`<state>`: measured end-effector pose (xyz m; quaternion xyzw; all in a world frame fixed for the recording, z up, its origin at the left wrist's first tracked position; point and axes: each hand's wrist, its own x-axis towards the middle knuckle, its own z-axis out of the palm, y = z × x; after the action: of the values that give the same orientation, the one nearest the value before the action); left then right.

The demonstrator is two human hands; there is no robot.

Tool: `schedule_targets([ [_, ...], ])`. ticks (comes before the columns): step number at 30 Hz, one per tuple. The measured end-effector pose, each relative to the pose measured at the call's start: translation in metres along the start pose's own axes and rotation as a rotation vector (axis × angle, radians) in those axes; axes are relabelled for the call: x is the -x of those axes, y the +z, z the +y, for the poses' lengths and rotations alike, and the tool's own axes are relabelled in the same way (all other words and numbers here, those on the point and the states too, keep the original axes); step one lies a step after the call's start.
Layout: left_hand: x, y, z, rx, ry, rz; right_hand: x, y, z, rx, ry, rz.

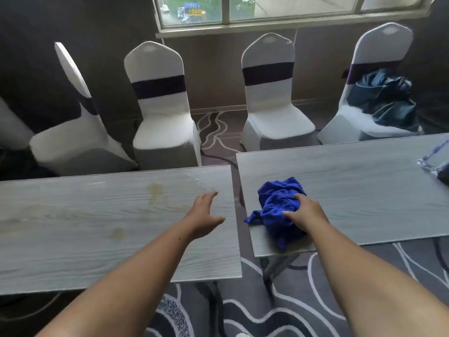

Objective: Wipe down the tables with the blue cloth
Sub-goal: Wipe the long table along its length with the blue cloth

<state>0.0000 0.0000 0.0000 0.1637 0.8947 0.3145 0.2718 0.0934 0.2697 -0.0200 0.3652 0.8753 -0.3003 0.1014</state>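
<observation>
A crumpled blue cloth [275, 205] lies on the left end of the right table [364, 181], near its front edge. My right hand [306, 212] rests on the cloth's right side, thumb and fingers closing into its folds. My left hand [206, 215] hovers open, fingers spread, over the right end of the left table [85, 227]. That table carries brownish stains [155, 190] and a wet patch [201, 182] near its far right corner.
A narrow gap separates the two grey wood-grain tables. Several white-covered chairs [160, 105] stand beyond them; the rightmost holds a dark bag [386, 98]. A clear glass object [435, 159] sits at the right table's far right. Patterned carpet lies below.
</observation>
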Motion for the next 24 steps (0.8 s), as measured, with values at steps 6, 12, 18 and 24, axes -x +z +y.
schedule_targets([
  [6,-0.029,0.005,-0.006,-0.009,-0.081,0.012,-0.039,-0.003,0.001,0.181,0.017,-0.170],
  [12,-0.045,0.016,-0.013,-0.018,-0.126,-0.011,-0.061,0.013,-0.007,0.343,-0.059,-0.346],
  [18,-0.053,0.024,-0.016,-0.026,-0.155,-0.033,-0.066,0.033,-0.015,0.553,-0.129,-0.351],
  [24,-0.045,0.019,-0.028,0.014,-0.213,-0.028,-0.065,0.036,-0.029,0.374,-0.204,-0.250],
])
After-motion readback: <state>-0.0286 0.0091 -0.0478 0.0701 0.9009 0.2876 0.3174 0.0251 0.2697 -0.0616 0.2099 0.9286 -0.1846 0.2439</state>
